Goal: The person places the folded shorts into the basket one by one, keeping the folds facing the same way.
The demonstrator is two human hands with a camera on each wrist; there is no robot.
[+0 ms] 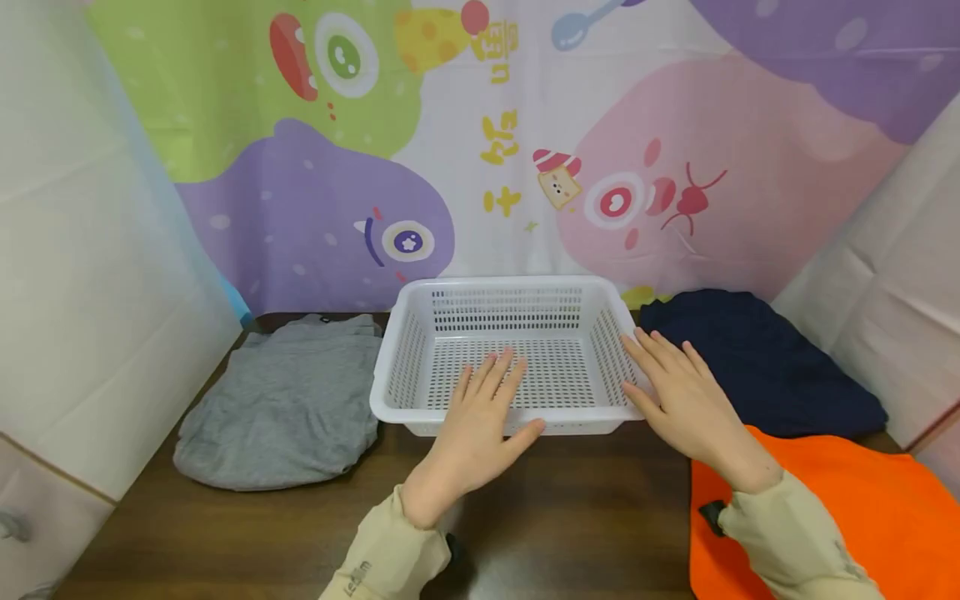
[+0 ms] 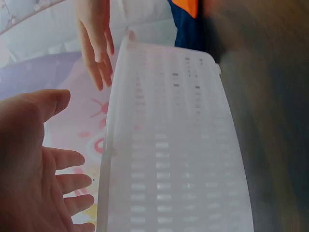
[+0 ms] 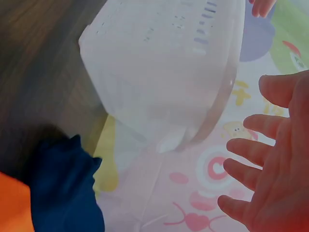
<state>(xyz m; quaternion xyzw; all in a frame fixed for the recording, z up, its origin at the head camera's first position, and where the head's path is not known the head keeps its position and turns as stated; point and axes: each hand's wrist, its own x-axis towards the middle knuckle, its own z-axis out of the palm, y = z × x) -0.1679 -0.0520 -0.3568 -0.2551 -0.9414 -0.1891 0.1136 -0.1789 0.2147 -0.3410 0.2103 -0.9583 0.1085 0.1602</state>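
A white perforated plastic basket [image 1: 592, 421] stands on the brown table against the patterned backdrop. My left hand [image 1: 480, 433] hovers above its front rim with straight, slightly spread fingers and holds nothing. Over the basket's right end is my right hand [image 1: 686, 400], also with straight fingers and nothing in it. In the left wrist view a gap shows between the left hand [image 2: 43, 169] and the basket wall [image 2: 169, 145]. The right wrist view likewise shows the right hand [image 3: 270, 159] apart from the basket [image 3: 159, 72].
Folded grey cloth [image 1: 288, 408] lies left of the basket. Dark navy cloth [image 1: 772, 362] lies to its right, with a bright orange cloth [image 1: 840, 508] in front, partly under the right forearm. A cartoon-printed sheet [image 1: 495, 242] hangs behind, and white panels [image 1: 97, 250] flank the table [image 1: 585, 517].
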